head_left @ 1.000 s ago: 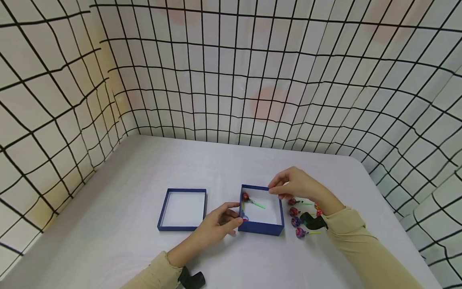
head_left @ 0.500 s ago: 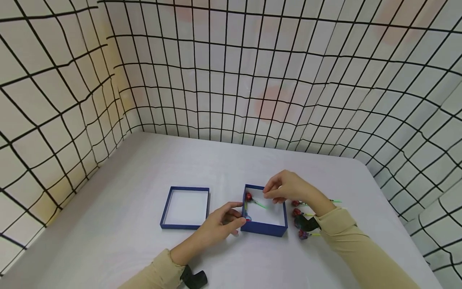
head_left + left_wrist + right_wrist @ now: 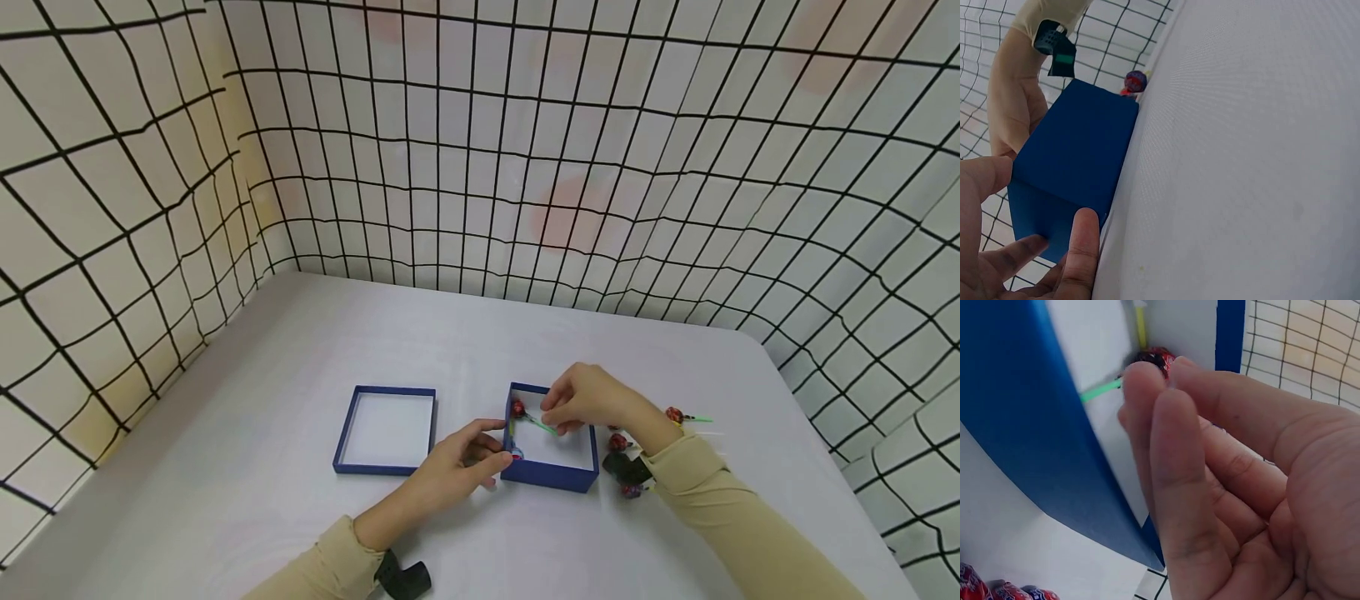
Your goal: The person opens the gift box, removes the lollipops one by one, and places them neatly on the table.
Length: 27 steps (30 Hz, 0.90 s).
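Note:
My left hand [image 3: 465,462] holds the left side of an open blue box [image 3: 550,475] with a white inside. In the left wrist view, its thumb is at the box's corner and its fingers are spread along the outer wall. My right hand [image 3: 588,396] reaches into the box, fingers bent and thumb close to the fingertips, with nothing visible between them. Just beyond those fingertips in the right wrist view lies a red lollipop [image 3: 1161,355] with a green stick. A second lollipop [image 3: 517,454], with a yellow stick, lies along the left wall inside, partly hidden by the left thumb.
A shallow blue lid [image 3: 386,429], white inside, lies left of the box. Several wrapped lollipops [image 3: 617,442] lie right of the box, some hidden under the right wrist. Black netting [image 3: 450,167] rises behind and beside the white table [image 3: 300,350].
My right hand has moved from the box's back right corner leftward and down into the box, near the green-stick lollipop. My left hand keeps its place on the box.

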{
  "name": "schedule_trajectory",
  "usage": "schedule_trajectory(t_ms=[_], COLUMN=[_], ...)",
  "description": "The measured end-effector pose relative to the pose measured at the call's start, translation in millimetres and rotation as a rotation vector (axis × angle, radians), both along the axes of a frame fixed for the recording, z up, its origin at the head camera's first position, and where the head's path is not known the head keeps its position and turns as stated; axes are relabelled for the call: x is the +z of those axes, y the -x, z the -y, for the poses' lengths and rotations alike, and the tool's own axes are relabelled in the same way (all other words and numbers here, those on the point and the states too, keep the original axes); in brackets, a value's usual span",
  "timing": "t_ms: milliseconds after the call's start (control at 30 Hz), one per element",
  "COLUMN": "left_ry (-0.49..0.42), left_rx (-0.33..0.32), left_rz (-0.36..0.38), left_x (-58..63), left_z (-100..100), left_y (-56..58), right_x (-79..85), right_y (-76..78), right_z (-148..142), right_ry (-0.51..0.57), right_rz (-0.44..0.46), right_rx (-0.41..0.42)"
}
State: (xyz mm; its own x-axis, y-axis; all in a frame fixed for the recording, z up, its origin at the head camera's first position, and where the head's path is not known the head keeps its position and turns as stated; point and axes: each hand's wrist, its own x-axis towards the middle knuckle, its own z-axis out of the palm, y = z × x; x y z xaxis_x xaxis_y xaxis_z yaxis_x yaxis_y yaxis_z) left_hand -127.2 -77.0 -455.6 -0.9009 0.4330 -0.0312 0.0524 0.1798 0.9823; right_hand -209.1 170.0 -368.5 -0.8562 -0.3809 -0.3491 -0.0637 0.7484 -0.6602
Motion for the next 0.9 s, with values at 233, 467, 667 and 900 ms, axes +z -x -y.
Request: schedule_trajectory(t_ms=[233,467,667,900], left_ry=[-0.004,-0.009,-0.006,-0.001], left_rx=[-0.005,-0.004,-0.006,-0.006], left_rz=[0.006,0.010,0.009,0.002], left_x=[0.2,0.7,2.0,3.4], left_z=[1,1,2,1], left_y=[-0.1,-0.3,-0.9,-1.2], right_x=[-1.8,-2.1,-2.7,-3.9], right_y=[-4.8,-6.7,-6.7,-6.7], right_z=[7,13,16,17], right_ry=[-0.056,-0.154,-0.211,-0.239], right_rz=[0.024,-0.001,-0.022,-0.039], right_rx=[0.016,0.069,0.107,0.121])
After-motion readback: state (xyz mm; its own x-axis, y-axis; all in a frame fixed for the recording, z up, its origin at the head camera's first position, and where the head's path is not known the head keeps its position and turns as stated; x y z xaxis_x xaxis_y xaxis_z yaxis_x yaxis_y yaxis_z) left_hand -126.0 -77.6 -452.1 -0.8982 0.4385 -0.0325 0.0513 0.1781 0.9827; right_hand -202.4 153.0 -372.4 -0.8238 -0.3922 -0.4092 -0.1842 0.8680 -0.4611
